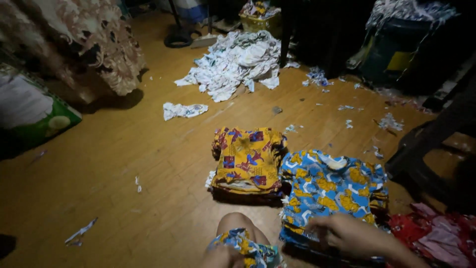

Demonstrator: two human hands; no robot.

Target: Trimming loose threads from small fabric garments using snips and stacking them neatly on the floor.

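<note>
Two stacks of folded printed garments are sitting side by side on the wooden floor, and I am taking the blue and yellow stack as my landmark. My right hand is resting on the near edge of that stack, fingers curled down and pressing against the top garment; I cannot tell whether they are actually pinching the cloth or only lying on it. My left hand is showing at the bottom edge of the view, just left of the stack and nearer to me, with a small blue and yellow cloth piece bunched against it over my knee; the fingers are mostly cut off by the frame, so I cannot tell how they are closing. Just left of the landmark stack, touching or almost touching it, the yellow stack with red and blue figures is lying. Right of the landmark, close beside it, a heap of red cloth is lying. Beyond the landmark, well apart, a big pile of white scraps is spreading over the floor, with one loose white scrap lying nearer. Far left of it a green and white bag is leaning beneath a floral cloth.
</note>
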